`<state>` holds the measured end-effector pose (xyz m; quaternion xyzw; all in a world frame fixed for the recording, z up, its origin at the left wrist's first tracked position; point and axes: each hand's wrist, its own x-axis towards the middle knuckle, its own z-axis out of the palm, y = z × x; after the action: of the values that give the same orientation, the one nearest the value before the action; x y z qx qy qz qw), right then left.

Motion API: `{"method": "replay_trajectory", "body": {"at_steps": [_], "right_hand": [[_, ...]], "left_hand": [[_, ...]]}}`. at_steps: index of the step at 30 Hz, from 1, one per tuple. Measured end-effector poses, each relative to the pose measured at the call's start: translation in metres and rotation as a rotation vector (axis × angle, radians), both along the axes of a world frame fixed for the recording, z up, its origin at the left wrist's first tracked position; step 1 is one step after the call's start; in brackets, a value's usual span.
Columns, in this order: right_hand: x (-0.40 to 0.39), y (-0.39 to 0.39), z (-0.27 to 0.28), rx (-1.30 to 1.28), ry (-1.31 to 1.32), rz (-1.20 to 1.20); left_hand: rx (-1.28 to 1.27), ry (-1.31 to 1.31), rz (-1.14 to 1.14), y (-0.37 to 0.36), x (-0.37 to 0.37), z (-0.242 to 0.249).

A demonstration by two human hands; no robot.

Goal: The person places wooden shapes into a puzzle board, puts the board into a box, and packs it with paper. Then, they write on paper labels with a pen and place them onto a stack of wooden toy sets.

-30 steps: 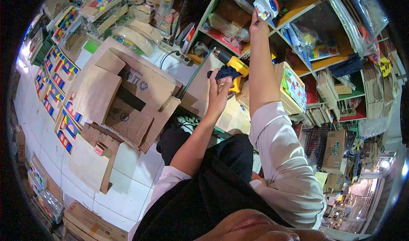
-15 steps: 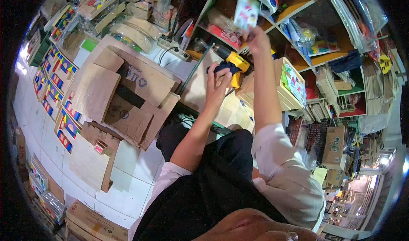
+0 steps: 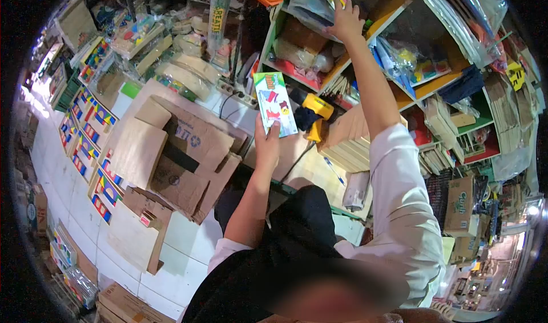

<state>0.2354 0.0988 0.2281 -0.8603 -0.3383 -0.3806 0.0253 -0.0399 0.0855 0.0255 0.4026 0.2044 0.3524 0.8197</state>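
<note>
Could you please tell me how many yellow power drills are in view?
1. The yellow drill lies on the work surface just right of the printed box held up by the left hand. Others may be hidden among the cluttered shelves.

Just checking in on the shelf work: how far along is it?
One colourful box is already off the shelf and held in the left hand. The right hand is up at the shelf, reaching among bagged items. Many packets remain there; the cardboard carton on the floor stands open.
</note>
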Motion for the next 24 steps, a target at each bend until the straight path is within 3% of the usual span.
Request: {"method": "replay_trajectory", "body": {"at_steps": [3, 5, 6, 9, 13, 15, 19, 24], "right_hand": [[0.046, 0.003, 0.001, -0.166, -0.041, -0.075], [0.072, 0.001, 0.019, -0.092, 0.284, -0.028], [0.073, -0.003, 0.023, -0.122, 0.200, 0.014], [0.082, -0.008, 0.028, -0.133, 0.106, 0.102], [0.053, -0.010, 0.051, -0.122, 0.169, 0.068], [0.053, -0.012, 0.053, -0.117, 0.163, 0.103], [0.053, -0.012, 0.056, -0.117, 0.160, 0.120], [0.053, -0.014, 0.066, -0.109, 0.218, 0.162]], "left_hand": [[-0.159, -0.045, -0.113, 0.001, -0.009, 0.031], [-0.146, -0.033, -0.133, -0.005, -0.011, 0.041], [-0.131, -0.031, -0.159, -0.007, -0.009, 0.043], [0.113, -0.064, -0.299, 0.004, 0.019, 0.055], [0.353, -0.093, -0.160, 0.042, 0.079, 0.119], [0.502, -0.017, -0.232, 0.065, 0.116, 0.131], [0.357, -0.053, -0.307, 0.075, 0.152, 0.156], [0.277, 0.027, -0.456, 0.090, 0.170, 0.144]]}}
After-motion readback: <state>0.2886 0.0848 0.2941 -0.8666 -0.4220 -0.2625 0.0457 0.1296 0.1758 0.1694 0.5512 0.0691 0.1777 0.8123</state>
